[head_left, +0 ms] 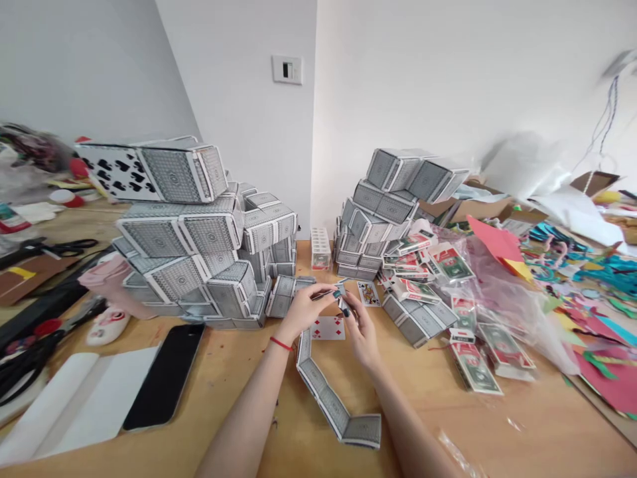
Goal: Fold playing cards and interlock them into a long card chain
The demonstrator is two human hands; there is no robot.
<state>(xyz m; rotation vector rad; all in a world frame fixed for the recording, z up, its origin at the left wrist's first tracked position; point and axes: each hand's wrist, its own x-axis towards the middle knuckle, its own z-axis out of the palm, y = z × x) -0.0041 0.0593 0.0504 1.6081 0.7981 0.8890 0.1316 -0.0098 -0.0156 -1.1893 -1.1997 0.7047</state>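
In the middle of the table, my left hand (306, 309) and my right hand (361, 329) meet with fingertips pinched together. Between them is a playing card (340, 288), partly hidden by the fingers; its exact fold cannot be made out. Just below the fingers lies a red diamonds card (328, 329), face up. A zigzag strip of folded playing cards (322, 397) stands on edge between my forearms. To the right of the right hand, a face card (369, 293) lies on the table.
Tall stacks of card-built boxes (204, 226) rise at left, with another stack (378, 212) at right. Card packs (475, 368), plastic wrap and coloured paper (602, 318) crowd the right side. A phone (165, 377), white paper (89, 398) and scissors (24, 352) lie left.
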